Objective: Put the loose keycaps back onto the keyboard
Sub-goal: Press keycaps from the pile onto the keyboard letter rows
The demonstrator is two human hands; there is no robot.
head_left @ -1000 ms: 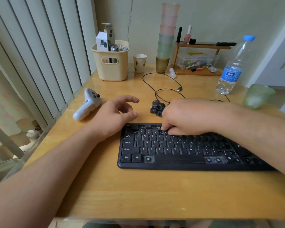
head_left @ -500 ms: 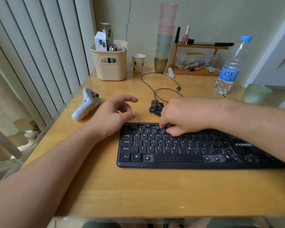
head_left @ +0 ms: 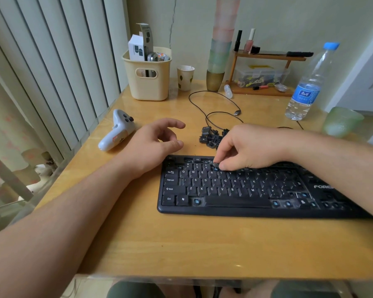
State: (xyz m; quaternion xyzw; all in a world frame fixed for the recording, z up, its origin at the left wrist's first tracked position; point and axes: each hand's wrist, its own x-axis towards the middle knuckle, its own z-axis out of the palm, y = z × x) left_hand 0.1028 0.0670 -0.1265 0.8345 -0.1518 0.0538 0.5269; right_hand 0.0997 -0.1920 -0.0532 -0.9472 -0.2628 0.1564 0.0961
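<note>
A black keyboard [head_left: 235, 209] lies on the wooden table, with several bare sockets showing blue stems in its bottom row and at its right end. A small pile of loose black keycaps [head_left: 210, 137] sits just behind its top edge. My right hand [head_left: 250, 147] hovers over the number row with curled fingers. Its thumb and forefinger pinch a small dark keycap [head_left: 215, 163] just above a bare blue socket. My left hand [head_left: 153, 145] rests on the table left of the keyboard's top corner, fingers loosely curled, holding nothing.
A white game controller [head_left: 116, 133] lies left of my left hand. A black cable [head_left: 213, 104] loops behind the keycaps. At the back stand a cream basket [head_left: 148, 82], a paper cup [head_left: 185, 77], stacked cups [head_left: 221, 50], a wooden shelf [head_left: 265, 59], a water bottle [head_left: 308, 89] and a green glass [head_left: 340, 121].
My right hand stays at the number row; its fingertips have lifted a little, and a blue socket now shows under them. My left hand has not moved.
</note>
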